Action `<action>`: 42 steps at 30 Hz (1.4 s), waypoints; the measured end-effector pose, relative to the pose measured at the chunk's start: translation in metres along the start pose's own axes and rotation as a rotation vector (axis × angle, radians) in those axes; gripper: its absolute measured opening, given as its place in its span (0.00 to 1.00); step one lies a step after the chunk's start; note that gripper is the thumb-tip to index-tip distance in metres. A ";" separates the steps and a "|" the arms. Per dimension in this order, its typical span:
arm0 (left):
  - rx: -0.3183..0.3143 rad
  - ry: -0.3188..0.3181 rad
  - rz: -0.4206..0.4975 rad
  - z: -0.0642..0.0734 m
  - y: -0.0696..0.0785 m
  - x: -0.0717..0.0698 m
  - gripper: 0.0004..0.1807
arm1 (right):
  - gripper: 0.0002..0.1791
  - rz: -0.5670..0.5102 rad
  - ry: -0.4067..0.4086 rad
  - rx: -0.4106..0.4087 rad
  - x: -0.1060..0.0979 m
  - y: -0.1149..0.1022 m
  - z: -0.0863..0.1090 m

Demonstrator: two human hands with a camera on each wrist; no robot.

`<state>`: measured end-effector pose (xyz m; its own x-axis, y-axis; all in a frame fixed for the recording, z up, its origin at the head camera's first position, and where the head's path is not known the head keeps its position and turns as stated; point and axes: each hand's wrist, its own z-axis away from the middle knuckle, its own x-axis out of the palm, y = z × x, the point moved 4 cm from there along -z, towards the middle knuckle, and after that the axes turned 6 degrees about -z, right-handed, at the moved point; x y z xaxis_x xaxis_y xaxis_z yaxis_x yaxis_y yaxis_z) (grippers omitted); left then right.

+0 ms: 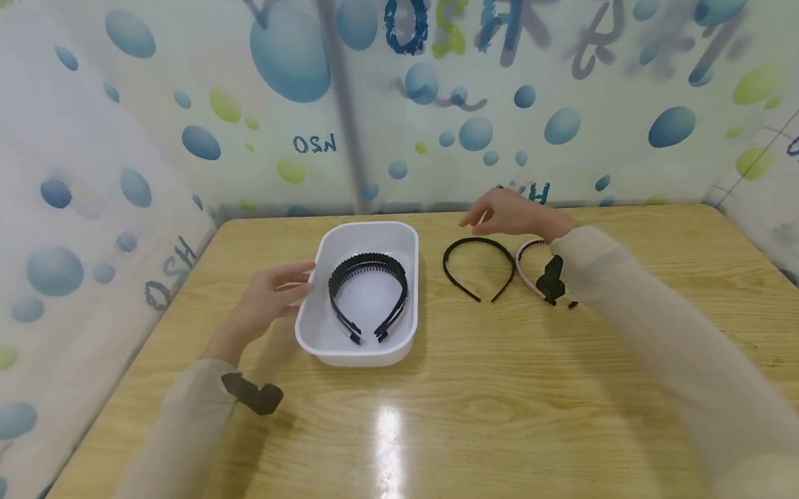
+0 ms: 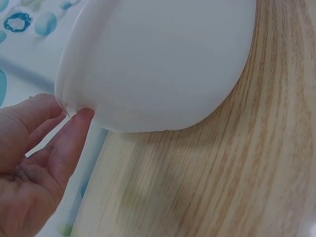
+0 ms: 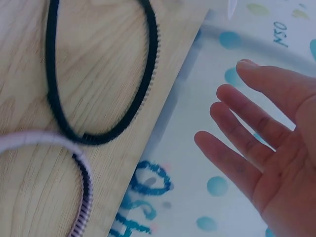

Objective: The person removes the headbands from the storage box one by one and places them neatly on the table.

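My left hand (image 1: 257,304) is at the left wall of a white plastic tub (image 1: 364,359), its fingertips right at the rim. The left wrist view shows fairly straight fingers (image 2: 74,133) at the tub's outer side (image 2: 163,64). Inside the tub lie several black headbands (image 1: 335,297), nested together with their ends toward me. Over the far side of a black headband (image 1: 447,266) on the table hovers my right hand (image 1: 512,213), fingers apart and holding nothing. A pink headband (image 1: 525,274) with dark teeth lies beside the black one, partly hidden by my right wrist.
The wood-grain table (image 1: 486,402) ends at a patterned curtain (image 1: 395,145) with blue and green dots, which also runs along the left and right sides. A small black device (image 1: 255,393) is strapped at my left wrist, another (image 1: 551,278) at my right.
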<state>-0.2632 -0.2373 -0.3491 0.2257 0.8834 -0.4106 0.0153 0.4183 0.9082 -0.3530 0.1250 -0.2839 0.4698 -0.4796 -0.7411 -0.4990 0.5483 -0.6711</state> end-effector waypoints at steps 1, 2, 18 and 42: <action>0.002 -0.001 0.002 0.000 0.000 0.000 0.26 | 0.14 0.000 -0.004 -0.006 0.002 -0.002 -0.002; 0.003 -0.001 0.000 0.000 -0.001 0.000 0.26 | 0.14 -0.002 -0.006 -0.006 0.004 -0.005 -0.005; -0.009 -0.005 -0.010 0.001 -0.002 0.001 0.27 | 0.16 -0.036 -0.015 -0.039 0.027 -0.040 -0.036; -0.006 0.005 0.009 -0.002 -0.005 0.000 0.27 | 0.16 -0.041 -0.064 -0.026 0.060 -0.072 -0.089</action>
<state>-0.2652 -0.2389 -0.3534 0.2207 0.8881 -0.4031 0.0078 0.4117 0.9113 -0.3539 -0.0043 -0.2820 0.5350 -0.4563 -0.7111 -0.4972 0.5105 -0.7016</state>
